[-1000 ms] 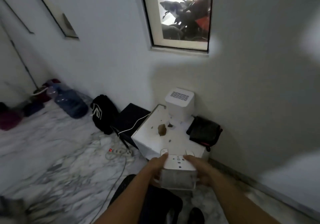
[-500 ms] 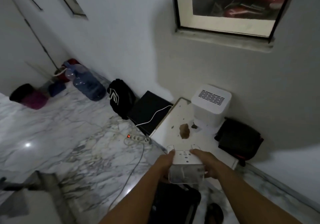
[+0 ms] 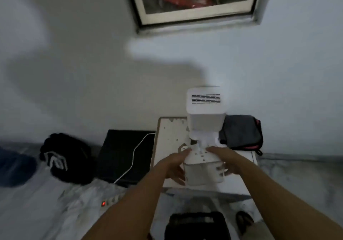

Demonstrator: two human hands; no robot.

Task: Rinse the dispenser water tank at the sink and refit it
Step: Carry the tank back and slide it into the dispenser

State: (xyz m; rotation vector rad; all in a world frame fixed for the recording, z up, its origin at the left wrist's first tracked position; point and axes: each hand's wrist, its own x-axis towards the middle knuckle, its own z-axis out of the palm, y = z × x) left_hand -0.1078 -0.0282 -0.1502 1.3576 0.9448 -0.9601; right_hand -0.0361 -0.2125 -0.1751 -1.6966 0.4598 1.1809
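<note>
I hold the clear water tank [image 3: 201, 173] with its white lid between both hands, just above the low white table [image 3: 168, 134]. My left hand [image 3: 173, 165] grips its left side and my right hand [image 3: 225, 161] grips its right side. The white dispenser body [image 3: 205, 115], with a vent grille on top, stands at the back of the table against the wall. The tank's far edge is close to the dispenser's base, with a small gap between them.
A black and grey bag [image 3: 241, 132] lies right of the dispenser. Left of the table sit a flat black case [image 3: 124, 154] with a white cable, a black bag [image 3: 65, 158] and a power strip [image 3: 109, 201] with a red light. A window [image 3: 194, 0] is above.
I have come closer to the table and the view has tilted down. The tank, still in both hands, has moved forward over the table toward the dispenser.
</note>
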